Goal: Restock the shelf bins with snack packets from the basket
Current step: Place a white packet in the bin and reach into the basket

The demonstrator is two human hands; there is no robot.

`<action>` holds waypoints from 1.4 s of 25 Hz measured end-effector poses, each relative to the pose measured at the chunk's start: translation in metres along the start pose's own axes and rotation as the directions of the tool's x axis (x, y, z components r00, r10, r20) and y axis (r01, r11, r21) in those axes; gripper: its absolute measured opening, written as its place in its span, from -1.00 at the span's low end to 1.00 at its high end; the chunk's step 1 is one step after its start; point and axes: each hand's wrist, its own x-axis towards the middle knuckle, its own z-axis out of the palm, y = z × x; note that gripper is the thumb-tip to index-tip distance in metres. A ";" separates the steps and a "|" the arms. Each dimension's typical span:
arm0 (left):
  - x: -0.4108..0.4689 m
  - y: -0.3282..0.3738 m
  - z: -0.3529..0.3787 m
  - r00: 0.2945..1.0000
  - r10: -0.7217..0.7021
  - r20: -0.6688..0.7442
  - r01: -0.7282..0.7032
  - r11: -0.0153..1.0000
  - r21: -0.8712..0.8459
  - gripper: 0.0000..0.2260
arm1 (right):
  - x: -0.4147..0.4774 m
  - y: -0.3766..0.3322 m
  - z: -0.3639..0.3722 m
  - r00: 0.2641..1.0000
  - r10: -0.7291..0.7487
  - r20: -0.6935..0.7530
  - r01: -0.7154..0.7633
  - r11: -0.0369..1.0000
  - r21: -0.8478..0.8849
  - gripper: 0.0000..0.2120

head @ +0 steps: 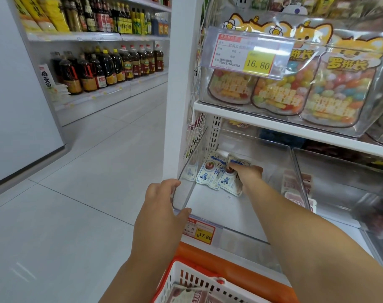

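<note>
On the far left, dark bottles are standing in rows on the aisle shelves, well apart from the work. At the bottom, a red-and-white basket is sitting below the shelf edge, with pink-and-white packets lying in it, only partly in view.

The left hand is gripping the front left corner of the clear bin, fingers curling over the side wall and thumb pressing on the front rim. Inside, towards the back, two white-and-blue snack packets are lying side by side: the left packet untouched, the right packet partly overlapping it.

The right hand is reaching deep into the bin, its fingers bending down onto the top of the right packet and holding it; the thumb is hidden.

A yellow price tag is hanging on the shelf edge just beside the left thumb. Above, an upper bin is holding candy bags behind a larger price label. To the right, a neighbouring bin is holding reddish packets.
</note>
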 end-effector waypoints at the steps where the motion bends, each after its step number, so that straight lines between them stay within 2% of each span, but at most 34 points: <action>1: -0.001 -0.001 0.000 1.000 -0.002 0.005 0.002 1.000 0.002 -0.50 | 0.004 0.001 -0.003 1.000 0.002 0.012 -0.002 1.000 -0.005 -0.17; 2: -0.001 -0.001 0.001 1.000 -0.007 0.015 0.007 1.000 0.003 -0.49 | 0.013 0.003 -0.006 1.000 -0.004 0.019 0.004 1.000 -0.001 -0.19; 5: -0.004 -0.002 0.003 1.000 -0.004 0.028 0.004 1.000 -0.001 -0.46 | 0.003 -0.007 -0.011 0.999 0.002 0.048 -0.004 0.999 0.038 -0.54; 9: -0.016 0.001 -0.004 1.000 0.007 0.006 -0.007 1.000 0.014 -0.42 | -0.044 -0.035 -0.027 0.994 -0.010 0.112 0.011 1.000 -0.008 -0.48; 11: -0.024 0.001 -0.011 0.999 -0.029 -0.020 0.030 0.998 0.050 -0.42 | -0.078 -0.049 -0.041 0.987 -0.097 0.127 0.106 0.992 -0.069 -0.46; 12: -0.030 0.001 -0.015 0.999 -0.035 -0.040 0.037 0.997 0.071 -0.43 | -0.097 -0.054 -0.048 0.975 -0.163 0.151 0.171 0.984 -0.042 -0.49; 14: -0.042 0.001 -0.019 0.999 -0.013 -0.036 0.017 0.996 0.089 -0.55 | -0.134 -0.055 -0.064 0.927 -0.310 0.213 0.289 0.949 0.124 -0.65; 16: -0.057 0.001 -0.014 0.998 0.004 0.062 -0.011 0.994 0.110 -0.68 | -0.174 -0.041 -0.086 0.838 -0.477 0.265 0.422 0.875 0.239 -0.74; 19: -0.091 -0.007 0.017 0.946 -0.002 0.325 -0.064 0.980 0.191 -0.78 | -0.219 0.015 -0.122 0.732 -0.607 0.310 0.570 0.794 0.208 -0.76; 21: -0.117 -0.026 0.042 0.879 -0.042 0.475 -0.086 0.966 0.245 -0.77 | -0.224 0.081 -0.136 0.742 -0.527 0.415 0.540 0.836 0.097 -0.74; 23: -0.139 -0.052 0.064 0.821 -0.107 0.561 -0.093 0.945 0.315 -0.62 | -0.213 0.153 -0.142 0.784 -0.308 0.539 0.451 0.879 -0.154 -0.73; 25: -0.159 -0.079 0.080 0.801 -0.151 0.579 -0.074 0.936 0.345 -0.55 | -0.194 0.219 -0.147 0.835 -0.089 0.543 0.389 0.793 -0.469 -0.72; 27: -0.177 -0.100 0.097 0.809 -0.186 0.557 -0.041 0.929 0.369 -0.53 | -0.182 0.265 -0.155 0.866 0.020 0.500 0.336 0.718 -0.610 -0.68; 30: -0.196 -0.115 0.122 0.815 -0.102 0.570 -0.194 0.879 0.435 -0.52 | -0.180 0.295 -0.161 0.876 0.025 0.482 0.343 0.670 -0.658 -0.66; 32: -0.201 -0.114 0.133 0.802 -0.022 0.596 -0.299 0.850 0.434 -0.51 | -0.179 0.304 -0.156 0.855 -0.009 0.518 0.404 0.637 -0.656 -0.64; 33: -0.202 -0.112 0.135 0.796 0.004 0.606 -0.330 0.841 0.429 -0.48 | -0.178 0.310 -0.152 0.826 -0.036 0.563 0.474 0.585 -0.658 -0.62; 35: -0.202 -0.117 0.137 0.774 0.020 0.633 -0.383 0.810 0.443 -0.42 | -0.177 0.325 -0.144 0.747 -0.071 0.662 0.626 0.413 -0.662 -0.56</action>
